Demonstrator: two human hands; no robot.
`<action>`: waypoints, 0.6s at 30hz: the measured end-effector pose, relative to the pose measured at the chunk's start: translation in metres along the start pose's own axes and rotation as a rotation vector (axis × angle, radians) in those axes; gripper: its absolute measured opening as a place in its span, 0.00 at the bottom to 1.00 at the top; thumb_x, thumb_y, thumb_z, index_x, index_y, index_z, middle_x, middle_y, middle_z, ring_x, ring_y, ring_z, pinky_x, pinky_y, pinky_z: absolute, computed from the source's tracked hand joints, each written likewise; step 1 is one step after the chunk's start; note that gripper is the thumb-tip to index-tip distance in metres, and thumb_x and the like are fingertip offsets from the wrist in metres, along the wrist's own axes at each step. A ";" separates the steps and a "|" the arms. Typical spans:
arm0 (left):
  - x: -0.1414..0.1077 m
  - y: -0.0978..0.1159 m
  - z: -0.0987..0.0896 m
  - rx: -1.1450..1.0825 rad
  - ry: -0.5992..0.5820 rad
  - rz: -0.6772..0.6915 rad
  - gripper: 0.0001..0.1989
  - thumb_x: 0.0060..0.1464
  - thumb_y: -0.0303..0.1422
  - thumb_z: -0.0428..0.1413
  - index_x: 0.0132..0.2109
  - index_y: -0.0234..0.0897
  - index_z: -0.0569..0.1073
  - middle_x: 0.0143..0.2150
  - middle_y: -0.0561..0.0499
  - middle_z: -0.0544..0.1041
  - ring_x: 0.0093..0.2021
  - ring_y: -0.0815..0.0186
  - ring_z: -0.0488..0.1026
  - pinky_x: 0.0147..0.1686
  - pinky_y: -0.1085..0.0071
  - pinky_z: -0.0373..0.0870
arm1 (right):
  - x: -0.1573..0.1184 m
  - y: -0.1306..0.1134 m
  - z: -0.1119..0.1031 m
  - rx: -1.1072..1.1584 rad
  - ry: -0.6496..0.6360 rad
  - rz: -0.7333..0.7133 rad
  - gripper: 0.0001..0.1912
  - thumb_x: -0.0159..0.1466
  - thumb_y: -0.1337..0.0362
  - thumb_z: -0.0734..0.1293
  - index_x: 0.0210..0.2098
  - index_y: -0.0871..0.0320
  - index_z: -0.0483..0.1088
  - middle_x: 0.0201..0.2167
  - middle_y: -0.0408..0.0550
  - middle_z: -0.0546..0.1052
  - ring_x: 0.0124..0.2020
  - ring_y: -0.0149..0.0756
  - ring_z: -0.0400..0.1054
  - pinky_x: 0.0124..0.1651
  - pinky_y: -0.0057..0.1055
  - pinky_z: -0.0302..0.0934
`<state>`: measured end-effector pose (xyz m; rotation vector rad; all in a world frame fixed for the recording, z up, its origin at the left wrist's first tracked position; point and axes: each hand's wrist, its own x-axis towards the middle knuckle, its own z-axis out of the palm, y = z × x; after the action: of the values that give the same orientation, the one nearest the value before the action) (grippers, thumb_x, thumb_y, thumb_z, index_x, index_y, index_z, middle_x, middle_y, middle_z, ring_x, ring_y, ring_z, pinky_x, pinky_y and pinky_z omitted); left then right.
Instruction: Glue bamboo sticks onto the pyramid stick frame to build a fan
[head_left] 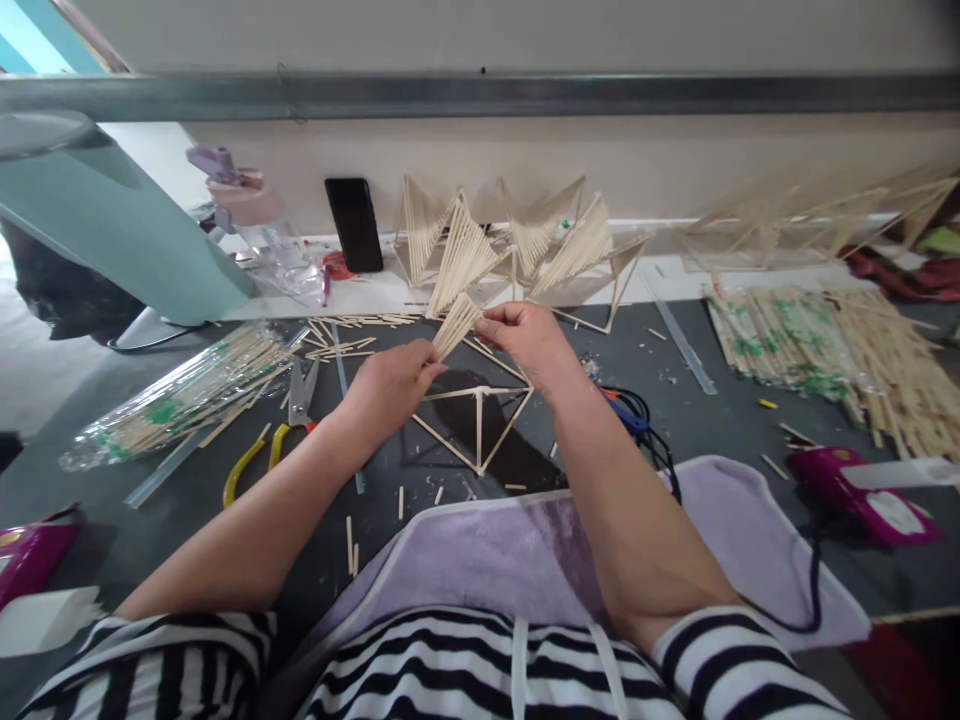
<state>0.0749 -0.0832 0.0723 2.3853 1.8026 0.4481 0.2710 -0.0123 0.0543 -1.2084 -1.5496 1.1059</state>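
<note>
A small fan of thin wooden sticks (456, 328) spans the gap between my two hands, above the dark table. My left hand (396, 385) is closed on its lower left end. At its upper right edge, my right hand (529, 340) pinches it with thumb and fingers. Just below lies an open frame of joined sticks (480, 425), triangular in outline, partly hidden by my hands. Behind, against the wall, stand stick structures with fanned rows (465, 250).
Yellow-handled scissors (300, 395) and bagged sticks (195, 390) lie left; more sticks (885, 360) are piled right. A phone (354, 225) leans on the wall beside a bottle (259, 220). A purple cloth (510, 540) covers the front edge. A blue tool (628, 412) with cable lies near my right forearm.
</note>
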 end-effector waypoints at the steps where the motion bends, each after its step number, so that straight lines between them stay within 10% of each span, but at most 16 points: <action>1: 0.000 0.000 0.000 -0.011 0.004 -0.015 0.09 0.61 0.37 0.51 0.39 0.38 0.73 0.34 0.50 0.79 0.37 0.61 0.75 0.36 0.69 0.62 | 0.001 0.001 0.001 -0.001 0.010 -0.004 0.12 0.53 0.56 0.71 0.30 0.59 0.77 0.24 0.45 0.77 0.26 0.33 0.68 0.34 0.32 0.63; 18: 0.005 -0.014 -0.005 -0.073 0.003 0.146 0.11 0.59 0.35 0.53 0.39 0.37 0.79 0.38 0.49 0.82 0.41 0.61 0.76 0.38 0.70 0.62 | -0.002 0.001 0.008 0.029 0.063 -0.003 0.11 0.51 0.57 0.72 0.27 0.59 0.74 0.20 0.42 0.73 0.22 0.29 0.65 0.28 0.30 0.60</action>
<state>0.0614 -0.0748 0.0741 2.4769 1.5904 0.5236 0.2644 -0.0153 0.0509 -1.2097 -1.4821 1.0748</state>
